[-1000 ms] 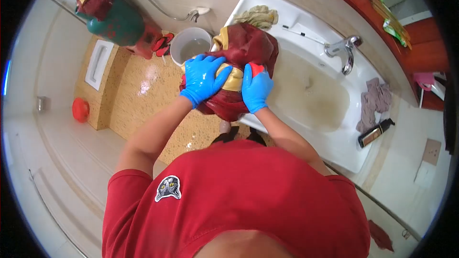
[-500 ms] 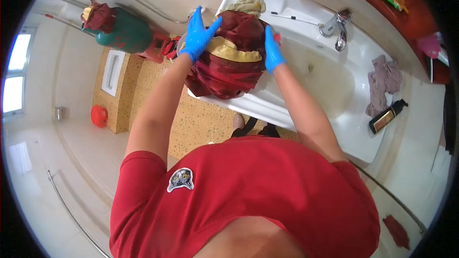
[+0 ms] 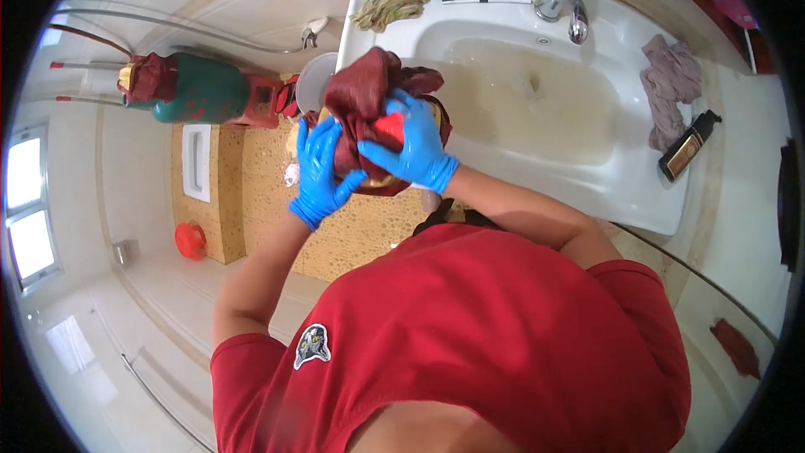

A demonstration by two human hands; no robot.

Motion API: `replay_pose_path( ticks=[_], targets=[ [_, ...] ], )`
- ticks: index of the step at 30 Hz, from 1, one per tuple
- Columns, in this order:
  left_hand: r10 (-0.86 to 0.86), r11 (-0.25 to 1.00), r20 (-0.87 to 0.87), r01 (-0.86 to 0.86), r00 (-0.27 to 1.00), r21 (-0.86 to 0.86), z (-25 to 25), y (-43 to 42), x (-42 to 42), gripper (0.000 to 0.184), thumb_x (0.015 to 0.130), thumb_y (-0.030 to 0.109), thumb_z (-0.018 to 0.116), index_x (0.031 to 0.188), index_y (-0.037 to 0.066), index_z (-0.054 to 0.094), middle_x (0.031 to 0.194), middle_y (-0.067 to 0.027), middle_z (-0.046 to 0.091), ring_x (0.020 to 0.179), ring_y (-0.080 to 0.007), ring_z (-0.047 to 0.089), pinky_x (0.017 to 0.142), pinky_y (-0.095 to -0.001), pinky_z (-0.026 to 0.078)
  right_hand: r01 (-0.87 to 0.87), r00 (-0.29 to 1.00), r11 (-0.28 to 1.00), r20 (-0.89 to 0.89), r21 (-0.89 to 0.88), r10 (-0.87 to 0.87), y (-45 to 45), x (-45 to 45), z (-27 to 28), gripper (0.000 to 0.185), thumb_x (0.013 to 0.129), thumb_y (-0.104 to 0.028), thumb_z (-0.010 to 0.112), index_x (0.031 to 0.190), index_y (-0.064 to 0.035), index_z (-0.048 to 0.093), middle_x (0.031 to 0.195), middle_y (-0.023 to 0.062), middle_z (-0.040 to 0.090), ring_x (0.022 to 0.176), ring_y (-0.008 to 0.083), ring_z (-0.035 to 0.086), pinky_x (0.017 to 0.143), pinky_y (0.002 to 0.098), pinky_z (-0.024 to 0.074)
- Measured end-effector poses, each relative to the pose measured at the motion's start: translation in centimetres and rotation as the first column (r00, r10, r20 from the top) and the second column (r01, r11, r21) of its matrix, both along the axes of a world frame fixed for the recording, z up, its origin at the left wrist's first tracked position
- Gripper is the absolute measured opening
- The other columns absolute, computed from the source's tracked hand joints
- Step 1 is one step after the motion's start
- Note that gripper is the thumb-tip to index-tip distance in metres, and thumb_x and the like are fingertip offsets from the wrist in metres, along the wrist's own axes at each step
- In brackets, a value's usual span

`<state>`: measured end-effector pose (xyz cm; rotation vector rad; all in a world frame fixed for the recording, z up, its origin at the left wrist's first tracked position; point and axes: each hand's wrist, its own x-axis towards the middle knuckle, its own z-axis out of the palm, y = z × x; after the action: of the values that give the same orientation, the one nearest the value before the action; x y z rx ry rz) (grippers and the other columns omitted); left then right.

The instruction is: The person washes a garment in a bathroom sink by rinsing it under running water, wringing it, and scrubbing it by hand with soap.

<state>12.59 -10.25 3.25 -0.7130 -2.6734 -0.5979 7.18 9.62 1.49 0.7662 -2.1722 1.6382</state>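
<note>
A bunched maroon cloth (image 3: 356, 92) with yellow trim is gathered in front of me at the front left corner of the white sink (image 3: 390, 46). My left hand (image 3: 320, 172), in a wet blue glove, is closed around its left side with the thumb across the front. My right hand (image 3: 419, 144), also gloved in blue, presses onto the cloth from the right. Between its thumb and fingers shows a bright red object (image 3: 388, 127), mostly hidden, so its kind cannot be made out. The cloth's underside is hidden.
Cloudy water (image 3: 537, 126) stands in the basin below the faucet (image 3: 570, 4). A pale crumpled cloth (image 3: 394, 4), a toothbrush (image 3: 486, 1), a greyish cloth (image 3: 667, 88) and a black bottle (image 3: 689, 147) lie on the rim. A green gas cylinder (image 3: 205, 88) stands left.
The maroon cloth was spread broad between my raised, spread hands. Now it is bunched and lower left, with both hands closed on it. The view has shifted, showing more of the sink.
</note>
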Motion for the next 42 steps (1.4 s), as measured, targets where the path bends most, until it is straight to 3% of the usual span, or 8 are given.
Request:
replay_pose_path(
  ticks=[7,12,16,19,20,26,32,42],
  targets=[
    [0.097,0.995,0.157,-0.099,0.983,0.002,-3.6,1.4,-5.5,0.041,0.076,0.033,0.061,0.101,0.0,0.059,0.084,-0.0175,0.061,0.078,-0.0363,0.056,0.073,-0.0445,0.04,0.166,0.958,0.978,0.214,0.125,-0.189,-3.7,-4.2,-6.9,0.044,0.084,-0.037,0.055,0.055,-0.0046,0.056,0.056,0.023,0.053,0.053,0.0399,0.052,0.053,0.0493,0.0395],
    [0.25,0.959,0.322,-0.279,0.913,0.046,-2.5,3.0,-8.9,0.032,0.083,0.035,0.055,0.087,0.004,0.062,0.075,-0.0216,0.061,0.069,-0.0396,0.059,0.066,-0.0476,0.045,-0.031,0.833,0.984,0.548,0.173,-0.07,-3.5,-8.8,-6.5,0.056,0.088,-0.047,0.038,0.074,-0.0004,0.065,0.075,0.0276,0.059,0.071,0.043,0.06,0.067,0.0512,0.0461],
    [0.318,0.947,0.411,-0.305,0.855,-0.097,-2.5,2.7,-10.1,0.053,0.082,0.047,0.053,0.103,-0.001,0.056,0.085,-0.026,0.061,0.079,-0.0414,0.06,0.069,-0.0482,0.047,-0.065,0.93,0.754,0.314,0.653,-0.193,-1.5,-10.0,-2.0,0.056,0.086,-0.056,0.038,0.096,-0.0085,0.066,0.097,0.0234,0.063,0.086,0.0391,0.062,0.085,0.0518,0.043],
    [0.278,0.96,0.179,-0.265,0.944,-0.09,-1.7,3.6,-11.4,0.071,0.081,0.054,0.051,0.126,0.0,0.042,0.098,-0.0257,0.061,0.091,-0.0425,0.058,0.082,-0.048,0.043,0.312,0.861,0.775,0.182,0.549,-0.475,-0.3,-10.2,-2.4,0.07,0.082,-0.066,0.037,0.122,-0.0116,0.054,0.126,0.0248,0.048,0.11,0.0387,0.052,0.095,0.0514,0.037],
    [0.293,0.956,0.186,-0.288,0.938,-0.055,-2.4,3.5,-12.3,0.072,0.083,0.054,0.049,0.13,0.0,0.038,0.1,-0.0254,0.061,0.095,-0.043,0.056,0.088,-0.0482,0.036,-0.016,0.739,0.867,0.59,0.498,-0.325,-0.5,-12.2,-4.5,0.082,0.078,-0.073,0.036,0.137,-0.0154,0.037,0.144,0.0181,0.028,0.125,0.0399,0.038,0.098,0.0485,0.0354],
    [0.267,0.958,0.248,-0.284,0.931,0.035,-2.4,3.7,-10.4,0.069,0.088,0.047,0.047,0.136,0.001,0.03,0.1,-0.0245,0.062,0.102,-0.0413,0.054,0.103,-0.0502,0.022,-0.193,0.731,0.973,0.642,-0.129,0.23,0.1,-9.0,-5.6,0.06,0.083,-0.064,0.043,0.109,-0.0125,0.062,0.106,0.0191,0.062,0.101,0.0365,0.057,0.09,0.0414,0.0418],
    [-0.077,0.996,-0.072,0.073,0.994,-0.057,-0.7,2.2,0.2,0.07,0.074,0.054,0.06,0.122,0.004,0.049,0.106,-0.0163,0.056,0.1,-0.0348,0.051,0.104,-0.0556,0.02,0.138,0.986,0.99,-0.09,-0.004,-0.138,0.7,2.5,-3.4,0.049,0.066,-0.042,0.073,0.094,-0.0061,0.056,0.1,0.0139,0.056,0.093,0.0353,0.051,0.082,0.0458,0.0405],
    [0.199,0.952,0.315,-0.259,0.928,0.161,-4.7,4.4,-15.5,0.036,0.087,0.038,0.048,0.098,0.006,0.062,0.087,-0.0224,0.063,0.083,-0.0398,0.06,0.074,-0.0457,0.047,0.165,0.88,0.938,0.383,0.305,-0.28,-2.0,-13.7,-7.6,0.054,0.085,-0.051,0.039,0.083,-0.0035,0.065,0.072,0.0193,0.064,0.069,0.0384,0.062,0.065,0.0491,0.048]
  ],
)
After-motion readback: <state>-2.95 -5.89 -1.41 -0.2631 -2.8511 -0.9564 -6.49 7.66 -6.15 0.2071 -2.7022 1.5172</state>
